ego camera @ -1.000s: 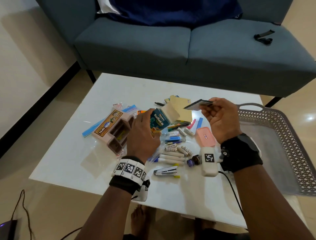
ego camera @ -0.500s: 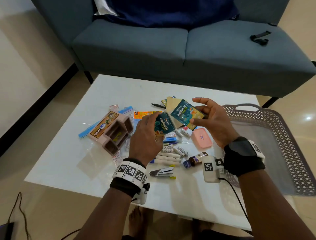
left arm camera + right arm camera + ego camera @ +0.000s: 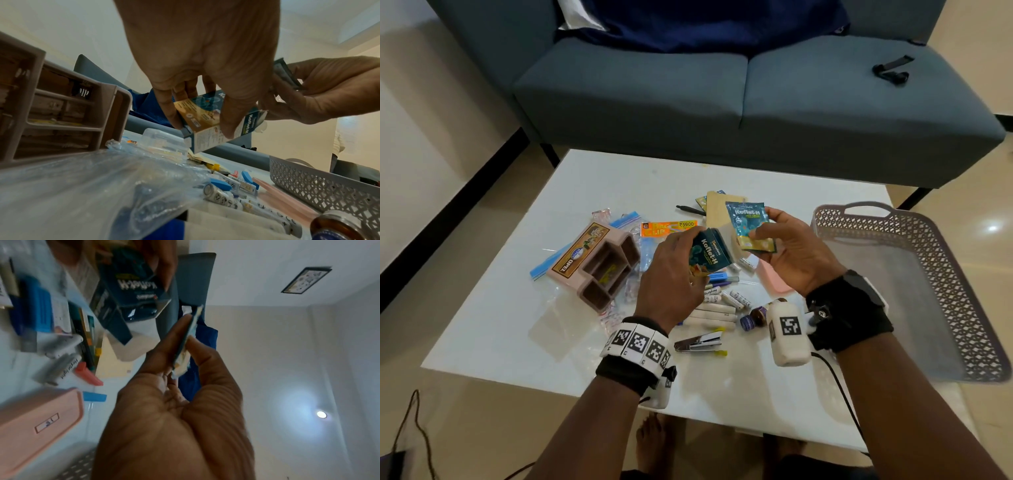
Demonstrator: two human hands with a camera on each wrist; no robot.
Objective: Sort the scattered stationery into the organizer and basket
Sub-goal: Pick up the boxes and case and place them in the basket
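Note:
My left hand [image 3: 681, 260] grips a small teal Koflet-H carton [image 3: 707, 255] [image 3: 213, 123] above the pile, its end flap open [image 3: 133, 296]. My right hand [image 3: 787, 250] pinches a flat teal and yellow Koflet-H sachet [image 3: 748, 224] [image 3: 187, 339] between thumb and fingers, just right of the carton. A pink compartment organizer [image 3: 602, 263] [image 3: 61, 105] lies on its side at the left. The grey lattice basket [image 3: 928, 274] [image 3: 320, 186] stands at the right edge of the white table [image 3: 602, 178]. Markers [image 3: 717, 310], batteries and pens lie scattered under my hands.
A stapler [image 3: 700, 342], a small brown bottle [image 3: 755, 317], a pink case [image 3: 777, 281] [image 3: 30, 421], clear zip bags [image 3: 82, 186] and an orange packet [image 3: 667, 228] lie on the table. Behind the table stands a blue sofa [image 3: 722, 102].
My right hand turned the sachet from edge-on to face-up and brought it nearer the carton. My left hand lifted the carton off the pile. The camera shifted slightly.

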